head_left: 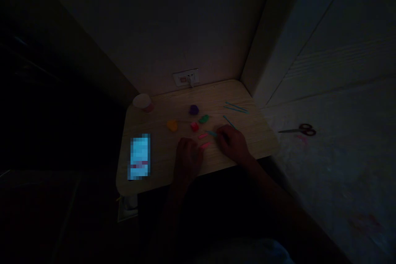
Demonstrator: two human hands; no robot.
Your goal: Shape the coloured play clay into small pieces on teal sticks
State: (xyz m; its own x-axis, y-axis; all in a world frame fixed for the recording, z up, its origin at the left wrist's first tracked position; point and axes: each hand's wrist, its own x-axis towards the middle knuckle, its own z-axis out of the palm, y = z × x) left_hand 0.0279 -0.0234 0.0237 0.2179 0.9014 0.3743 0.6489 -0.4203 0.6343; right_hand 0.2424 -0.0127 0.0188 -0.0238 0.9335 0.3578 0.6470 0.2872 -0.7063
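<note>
The scene is dim. My right hand [230, 142] is closed at the fingertips on a small teal tool with a flat tip [211, 133], which points left over the table. My left hand [188, 156] rests near the table's front edge, fingers curled; what they hold, if anything, is hidden. Beside its fingertips is a pink strip [205, 145], and a second pink strip [203, 136] lies just beyond. Farther back are small clay-like lumps: a red one [194, 126], a green one [204, 119], a purple one [194, 110] and a yellow one [172, 126].
Thin teal sticks [236, 108] lie at the back right of the small wooden table [161, 165]. A lit phone [140, 157] is at the left, with a paper cup [142, 102] behind it. Scissors [298, 130] lie on the pale surface to the right. A wall socket [186, 78] holds a plug.
</note>
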